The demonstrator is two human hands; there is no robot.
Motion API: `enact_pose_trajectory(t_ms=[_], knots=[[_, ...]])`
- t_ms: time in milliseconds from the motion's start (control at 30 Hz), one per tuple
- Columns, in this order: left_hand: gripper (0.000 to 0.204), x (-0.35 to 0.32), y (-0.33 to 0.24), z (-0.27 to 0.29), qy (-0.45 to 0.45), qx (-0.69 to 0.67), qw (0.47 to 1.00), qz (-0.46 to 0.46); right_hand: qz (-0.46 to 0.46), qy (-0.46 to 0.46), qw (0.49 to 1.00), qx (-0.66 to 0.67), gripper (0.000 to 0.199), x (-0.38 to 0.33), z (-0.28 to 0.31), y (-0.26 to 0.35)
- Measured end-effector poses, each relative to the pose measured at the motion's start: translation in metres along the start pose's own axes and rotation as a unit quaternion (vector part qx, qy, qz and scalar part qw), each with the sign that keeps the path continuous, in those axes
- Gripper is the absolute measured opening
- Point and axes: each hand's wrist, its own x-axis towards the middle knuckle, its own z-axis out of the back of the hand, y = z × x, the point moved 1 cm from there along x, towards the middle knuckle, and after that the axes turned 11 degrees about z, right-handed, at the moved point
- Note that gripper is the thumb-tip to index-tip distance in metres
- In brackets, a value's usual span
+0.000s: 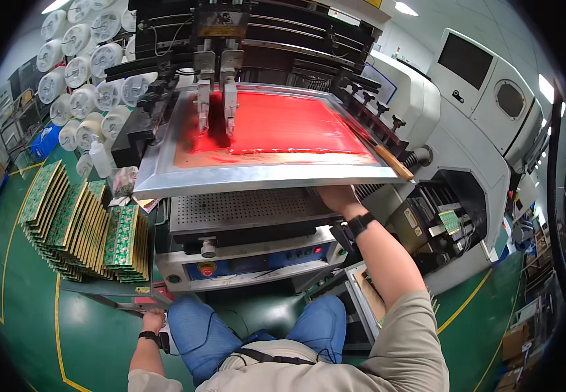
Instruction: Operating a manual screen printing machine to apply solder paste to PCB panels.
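Note:
A silver screen-printing frame [276,175] lies tilted in the machine, its mesh spread with wet red paste [289,124]. My right hand [336,198] reaches in under the frame's near edge, above the perforated metal plate [244,210]; its fingers are hidden beneath the frame. Low on the left, beside my knee, my left hand [154,320] is curled closed near the bench's edge; what it may hold is hidden. A squeegee head [218,104] hangs over the mesh. On the frame's right side rests a wooden-handled spatula [394,162].
Stacks of green circuit boards [77,222] stand on the bench at left, near a white squeeze bottle [100,160]. Below the plate is a control panel with a red emergency button [206,268]. At right stands a large white machine [472,111]; white reels [94,68] hang at back left.

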Motion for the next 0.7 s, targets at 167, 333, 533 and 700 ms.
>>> enact_pose_trajectory(t_ms=[167, 333, 533, 700], knots=[[0.023, -0.055, 0.034, 0.020, -0.035, -0.011, 0.998, -0.045, 0.072, -0.032, 0.996, -0.043, 0.035, 0.005, -0.034, -0.007], [0.017, -0.141, -0.007, 0.022, -0.258, 0.146, 0.923, -0.247, 0.063, 0.018, 0.985, -0.158, 0.038, 0.004, -0.061, -0.034], [0.019, -0.260, -0.122, 0.022, -0.329, 0.230, 0.850, -0.341, 0.025, -0.052, 0.998, 0.040, 0.044, -0.004, -0.073, -0.074], [0.004, -0.303, -0.173, 0.022, -0.251, -0.064, 0.913, -0.314, -0.008, -0.035, 0.999, 0.040, 0.044, -0.002, -0.076, -0.094]])
